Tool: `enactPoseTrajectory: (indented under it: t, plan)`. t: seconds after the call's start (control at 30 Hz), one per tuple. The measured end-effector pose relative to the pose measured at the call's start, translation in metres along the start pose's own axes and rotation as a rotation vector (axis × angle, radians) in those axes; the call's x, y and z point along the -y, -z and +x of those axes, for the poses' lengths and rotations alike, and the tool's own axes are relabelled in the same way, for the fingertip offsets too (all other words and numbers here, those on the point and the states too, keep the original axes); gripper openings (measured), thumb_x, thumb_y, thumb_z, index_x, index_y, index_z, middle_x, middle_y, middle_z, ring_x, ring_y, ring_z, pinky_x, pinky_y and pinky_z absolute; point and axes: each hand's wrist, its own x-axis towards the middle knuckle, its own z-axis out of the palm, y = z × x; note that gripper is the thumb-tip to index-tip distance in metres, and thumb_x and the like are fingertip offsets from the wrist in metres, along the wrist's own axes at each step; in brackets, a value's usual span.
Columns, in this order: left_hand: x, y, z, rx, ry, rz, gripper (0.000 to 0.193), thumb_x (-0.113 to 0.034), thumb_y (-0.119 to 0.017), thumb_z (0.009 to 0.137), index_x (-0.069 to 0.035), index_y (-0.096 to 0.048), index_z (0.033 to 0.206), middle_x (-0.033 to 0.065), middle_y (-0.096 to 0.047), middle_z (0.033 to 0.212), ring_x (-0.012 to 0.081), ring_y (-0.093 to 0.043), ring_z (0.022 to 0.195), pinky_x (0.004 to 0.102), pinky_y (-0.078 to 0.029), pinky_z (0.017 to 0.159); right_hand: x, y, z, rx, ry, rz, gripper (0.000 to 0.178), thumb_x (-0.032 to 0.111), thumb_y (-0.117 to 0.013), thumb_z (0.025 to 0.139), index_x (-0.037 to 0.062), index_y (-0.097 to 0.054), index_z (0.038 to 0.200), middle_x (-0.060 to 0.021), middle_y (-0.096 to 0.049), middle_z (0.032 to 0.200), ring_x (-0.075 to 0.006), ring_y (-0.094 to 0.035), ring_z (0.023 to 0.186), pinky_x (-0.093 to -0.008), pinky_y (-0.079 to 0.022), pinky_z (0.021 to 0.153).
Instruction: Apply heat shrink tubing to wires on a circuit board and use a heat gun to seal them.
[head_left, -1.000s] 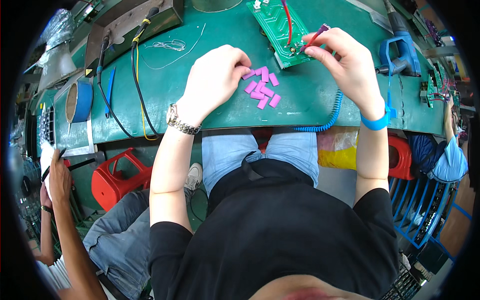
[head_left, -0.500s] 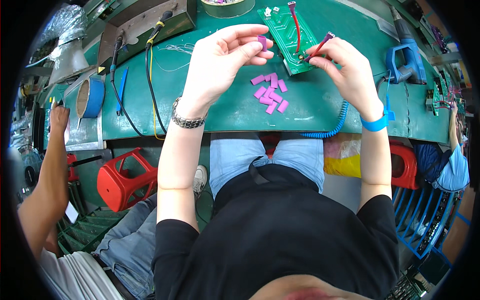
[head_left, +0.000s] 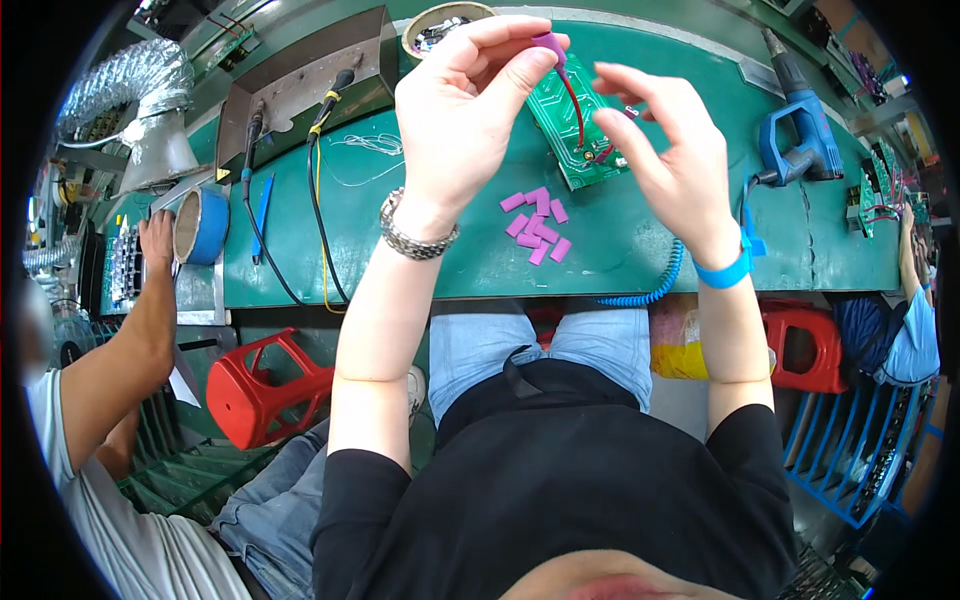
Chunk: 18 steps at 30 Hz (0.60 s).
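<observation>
The left grip (head_left: 462, 120) pinches a purple sleeve (head_left: 551, 46) between thumb and fingers, above the circuit board (head_left: 553, 112); a red wire (head_left: 578, 108) runs from the sleeve's lower end down to the board. The right grip (head_left: 675, 150) has thumb and fingers spread apart, just over the board's right side. Nearer the body, more purple sleeves (head_left: 546, 234) lie in a loose pile on the green surface (head_left: 400, 260) — bare green shows from there to the front edge, and a wider stretch runs rightward to the blue heat gun (head_left: 803, 140). A coiled blue cord (head_left: 655, 292) lies along that edge. Leftward the room narrows — thin wire (head_left: 372, 146), black cables (head_left: 318, 220), a tape roll (head_left: 207, 228) and a metal tray (head_left: 340, 55). A co-worker's hand (head_left: 157, 238) rests beside the roll; a red stool (head_left: 232, 400) stands below.
</observation>
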Motion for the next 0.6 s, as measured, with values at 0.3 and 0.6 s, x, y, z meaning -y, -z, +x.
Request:
enactPoseTrajectory:
  t: [0.3,0.6]
  plan:
    - [0.007,-0.002,0.001,-0.029,-0.141,0.152,0.019,0.000,-0.067,0.086,-0.001,-0.069,0.105,0.0064,-0.070,0.096,0.0122,-0.067,0.089,0.0237,-0.054,0.079,-0.002,-0.027,0.014,-0.055,-0.160,0.116,0.017,0.024,-0.067,0.086,0.0097,-0.071,0.095,-0.0068,-0.069,0.087,-0.0230,-0.064,0.079,-0.0330,-0.051,0.069]
    - [0.001,0.005,0.002,-0.095,-0.564,0.715,0.019,0.001,-0.072,0.078,-0.005,-0.073,0.096,0.0078,-0.072,0.088,0.0175,-0.070,0.077,0.0270,-0.055,0.068,-0.005,-0.034,0.018,-0.054,-0.147,0.138,0.016,0.014,-0.067,0.087,0.0047,-0.070,0.100,-0.0089,-0.070,0.092,-0.0172,-0.066,0.085,-0.0288,-0.051,0.076]
